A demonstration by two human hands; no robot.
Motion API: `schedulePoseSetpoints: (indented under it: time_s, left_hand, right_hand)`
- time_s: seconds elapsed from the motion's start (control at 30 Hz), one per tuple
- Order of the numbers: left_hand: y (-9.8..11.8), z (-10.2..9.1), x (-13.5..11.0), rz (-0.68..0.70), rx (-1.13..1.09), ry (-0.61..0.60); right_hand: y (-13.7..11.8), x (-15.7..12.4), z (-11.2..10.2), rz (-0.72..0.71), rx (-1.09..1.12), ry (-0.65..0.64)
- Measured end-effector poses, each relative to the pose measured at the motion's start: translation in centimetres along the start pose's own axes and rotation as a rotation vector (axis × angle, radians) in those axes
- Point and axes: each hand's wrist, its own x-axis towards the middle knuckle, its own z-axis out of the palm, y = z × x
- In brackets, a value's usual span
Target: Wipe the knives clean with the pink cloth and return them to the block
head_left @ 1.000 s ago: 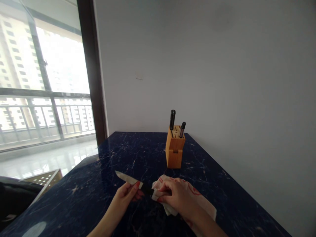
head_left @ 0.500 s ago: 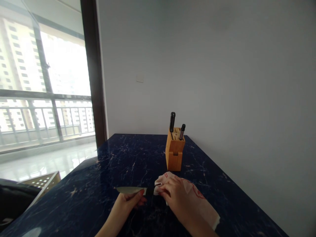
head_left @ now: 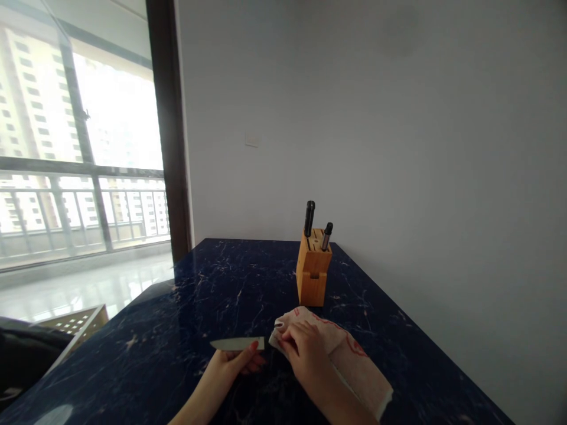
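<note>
Low in the head view, my left hand (head_left: pixel 237 363) is closed on a kitchen knife (head_left: pixel 234 343), thumb on the blade near the handle. The blade's tip points left. My right hand (head_left: pixel 308 351) pinches a pale cloth (head_left: pixel 354 369) with red markings, its folded edge lying over the knife's dark handle. Most of the handle is hidden by the cloth and fingers. The rest of the cloth trails to the right under my right forearm.
Beyond the cloth stands a wooden knife block (head_left: pixel 313 283) with a black-handled knife (head_left: pixel 309 218) and another dark-handled tool (head_left: pixel 326 236) in it. The dark blue marbled table (head_left: pixel 230 283) meets a grey wall. A chair (head_left: pixel 84 327) is at the left.
My right hand has slid the cloth's edge a little to the left along the knife handle, toward the blade. My left hand and the knife have barely moved.
</note>
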Motion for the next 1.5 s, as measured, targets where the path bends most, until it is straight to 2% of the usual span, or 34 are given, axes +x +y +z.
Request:
schedulePoseSetpoints:
  time_s: [0.2, 0.37, 0.57, 0.77, 0.97, 1.13, 1.33, 1.5]
  left_hand:
    - [0.0, 0.1, -0.2, 0.019, -0.008, 0.001]
    - [0.0, 0.1, -0.3, 0.01, -0.016, 0.004]
    - [0.0, 0.1, -0.2, -0.005, -0.02, -0.022]
    - [-0.2, 0.2, -0.1, -0.011, -0.009, -0.015]
    - [0.0, 0.6, -0.3, -0.029, 0.029, 0.01]
    - [-0.1, 0.7, -0.5, -0.016, 0.028, 0.011]
    - [-0.3, 0.7, -0.4, 0.012, 0.031, 0.002]
    - [-0.3, 0.6, -0.4, -0.001, 0.011, -0.006]
  right_hand:
    - [-1.0, -0.2, 0.4, -0.062, 0.025, 0.023]
    - [-0.7, -0.3, 0.3, 0.032, 0.011, 0.036]
    - [-0.9, -0.8, 0.8, -0.057, 0.029, 0.052]
    - [-0.2, -0.4, 0.8, 0.029, -0.099, 0.025]
    - [-0.8, -0.7, 1.0, -0.063, -0.031, 0.071]
    - [-0.2, -0.4, 0.7, 0.04, -0.012, 0.058]
    - [-0.6, -0.5, 1.0, -0.028, 0.039, 0.071]
    - [-0.5, -0.6, 0.9, 0.046, 0.006, 0.067]
